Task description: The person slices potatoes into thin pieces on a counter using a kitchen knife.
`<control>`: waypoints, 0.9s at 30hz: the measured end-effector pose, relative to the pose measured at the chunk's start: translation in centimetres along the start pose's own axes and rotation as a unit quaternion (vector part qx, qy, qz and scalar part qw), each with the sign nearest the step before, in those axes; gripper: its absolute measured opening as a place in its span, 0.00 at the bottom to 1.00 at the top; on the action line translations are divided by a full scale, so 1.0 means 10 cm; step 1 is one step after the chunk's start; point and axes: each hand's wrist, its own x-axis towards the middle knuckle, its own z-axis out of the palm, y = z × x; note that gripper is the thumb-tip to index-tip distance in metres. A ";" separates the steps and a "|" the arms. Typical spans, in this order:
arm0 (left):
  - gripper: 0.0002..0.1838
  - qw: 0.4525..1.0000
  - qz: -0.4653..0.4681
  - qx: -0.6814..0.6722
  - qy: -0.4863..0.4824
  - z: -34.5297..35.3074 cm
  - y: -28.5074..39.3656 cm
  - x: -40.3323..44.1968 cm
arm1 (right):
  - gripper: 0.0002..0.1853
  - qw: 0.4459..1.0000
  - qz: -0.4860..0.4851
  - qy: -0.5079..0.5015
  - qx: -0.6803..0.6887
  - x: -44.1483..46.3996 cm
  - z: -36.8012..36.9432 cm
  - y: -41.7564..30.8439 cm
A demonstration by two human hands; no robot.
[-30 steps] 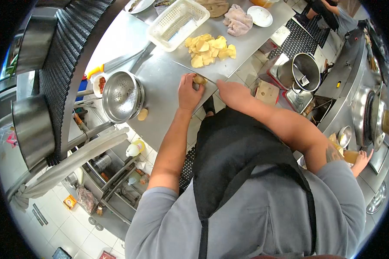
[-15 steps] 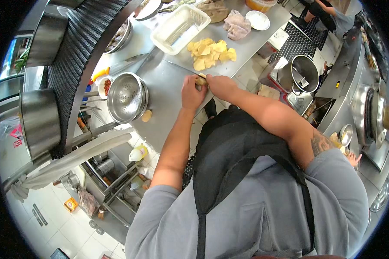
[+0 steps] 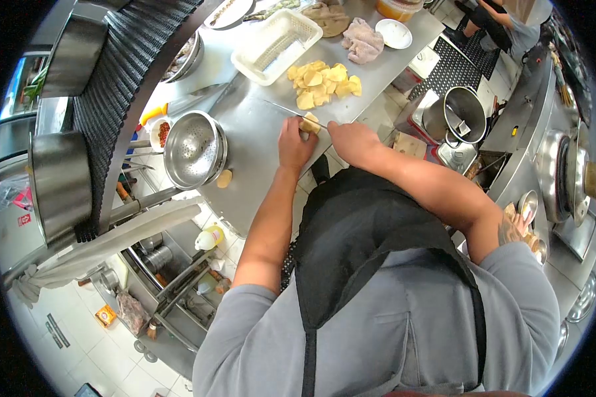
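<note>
My left hand (image 3: 294, 143) is closed around a peeled piece of potato (image 3: 310, 123) near the counter's front edge. In my right hand (image 3: 353, 143) is the handle of a knife (image 3: 288, 110), whose thin blade points left across the potato. Whether the blade touches the potato I cannot tell. Pale yellow potato slices (image 3: 319, 84) lie in a loose pile just beyond my hands. A single slice (image 3: 224, 178) rests to the left, beside a steel colander (image 3: 191, 149) set in a metal bowl.
A white plastic basket (image 3: 276, 46) stands behind the slices, with a crumpled cloth (image 3: 363, 41) and a white dish (image 3: 395, 34) to its right. A yellow-handled knife (image 3: 153, 114) lies at left. On the right are a deep pot (image 3: 465, 114) and a person's hand (image 3: 520, 226).
My right hand has moved slightly right, drawing the knife so that more of its blade shows over the potato. At the right, the other person's hand has shifted up and left.
</note>
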 end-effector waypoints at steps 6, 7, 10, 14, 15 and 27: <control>0.22 1.000 0.000 0.005 -0.001 -0.02 0.03 0.00 | 0.11 1.000 -0.006 -0.002 -0.013 0.02 0.04 0.04; 0.22 1.000 0.004 0.006 0.000 -0.04 0.04 0.00 | 0.11 1.000 -0.004 -0.005 -0.009 0.04 0.06 0.04; 0.23 1.000 0.012 0.008 0.002 -0.04 0.05 0.00 | 0.11 1.000 -0.003 -0.006 0.001 0.11 0.08 0.05; 0.24 1.000 0.002 0.011 0.002 -0.04 0.03 0.01 | 0.10 1.000 -0.016 -0.001 0.015 0.31 0.21 0.10; 0.24 1.000 -0.003 0.013 0.000 -0.03 0.02 0.00 | 0.10 1.000 -0.018 0.000 0.021 0.35 0.26 0.12; 0.20 0.999 0.030 0.033 0.023 -0.01 0.02 0.00 | 0.11 1.000 -0.017 -0.007 -0.017 0.12 0.00 0.04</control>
